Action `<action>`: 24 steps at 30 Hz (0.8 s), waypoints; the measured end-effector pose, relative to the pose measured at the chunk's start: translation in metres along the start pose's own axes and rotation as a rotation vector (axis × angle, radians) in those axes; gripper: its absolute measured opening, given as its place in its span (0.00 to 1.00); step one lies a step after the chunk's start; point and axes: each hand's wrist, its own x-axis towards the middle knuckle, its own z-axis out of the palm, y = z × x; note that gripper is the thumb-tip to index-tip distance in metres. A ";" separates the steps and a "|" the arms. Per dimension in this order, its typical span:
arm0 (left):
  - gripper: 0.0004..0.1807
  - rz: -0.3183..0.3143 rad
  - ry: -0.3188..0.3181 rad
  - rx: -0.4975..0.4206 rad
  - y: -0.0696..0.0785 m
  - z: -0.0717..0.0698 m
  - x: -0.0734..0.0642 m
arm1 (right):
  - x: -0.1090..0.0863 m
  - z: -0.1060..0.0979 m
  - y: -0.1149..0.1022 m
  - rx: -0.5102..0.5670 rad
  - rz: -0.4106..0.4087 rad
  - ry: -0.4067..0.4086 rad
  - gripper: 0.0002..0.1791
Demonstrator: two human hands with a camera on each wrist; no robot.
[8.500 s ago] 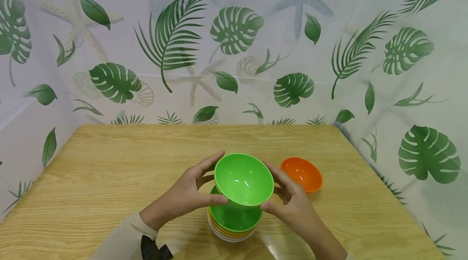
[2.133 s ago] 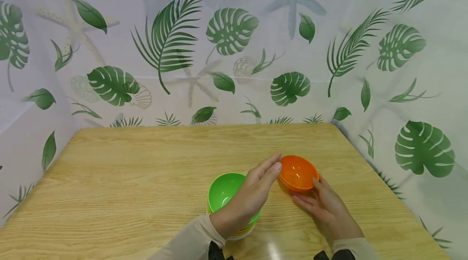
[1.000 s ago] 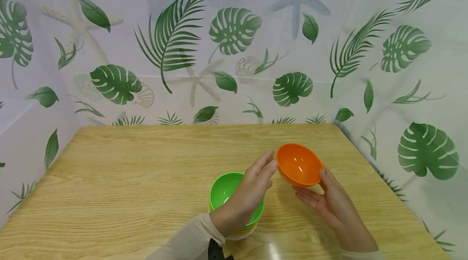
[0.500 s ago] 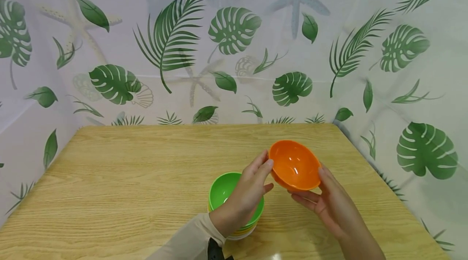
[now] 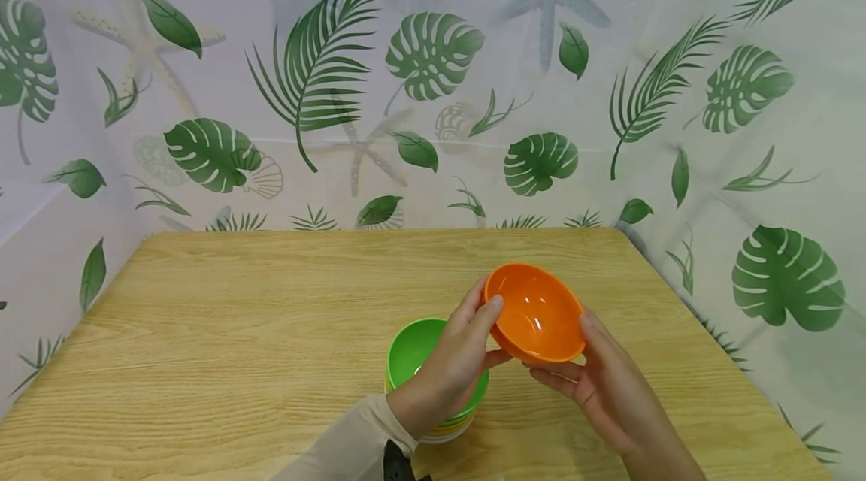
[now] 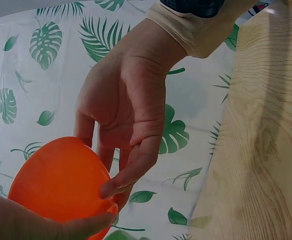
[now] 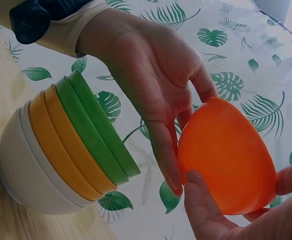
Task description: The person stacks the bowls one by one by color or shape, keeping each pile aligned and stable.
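An orange bowl point(image 5: 534, 308) is held tilted above the table, its inside facing me. On its left side, my left hand point(image 5: 449, 353) has the thumb at the rim and the other fingers behind the wall. My right hand point(image 5: 612, 376) grips the lower right, thumb on the rim and fingers beneath. Below my left hand stands a stack of nested bowls, with a green bowl point(image 5: 413, 349) on top, partly hidden by that hand. Seen from the side in the right wrist view, green bowls sit in yellow bowls point(image 7: 68, 145), and those in white bowls point(image 7: 35, 165).
The wooden table point(image 5: 237, 331) spreads out to the left and behind the stack. A white cloth point(image 5: 446, 188) with a leaf print hangs along its back edge and both sides.
Earlier both hands held a green bowl over the stack. The orange bowl has since risen from the table's right side and shifted left, and my left hand has taken hold of its rim.
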 end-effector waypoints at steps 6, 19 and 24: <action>0.28 -0.013 -0.003 -0.004 0.000 -0.003 -0.001 | 0.000 0.000 0.002 -0.076 0.027 0.064 0.20; 0.27 0.017 0.051 -0.024 0.010 -0.018 -0.004 | 0.001 0.019 0.016 -0.578 -0.213 0.310 0.26; 0.28 0.012 0.057 -0.009 0.012 -0.019 -0.005 | 0.002 0.027 0.021 -0.517 -0.259 0.299 0.30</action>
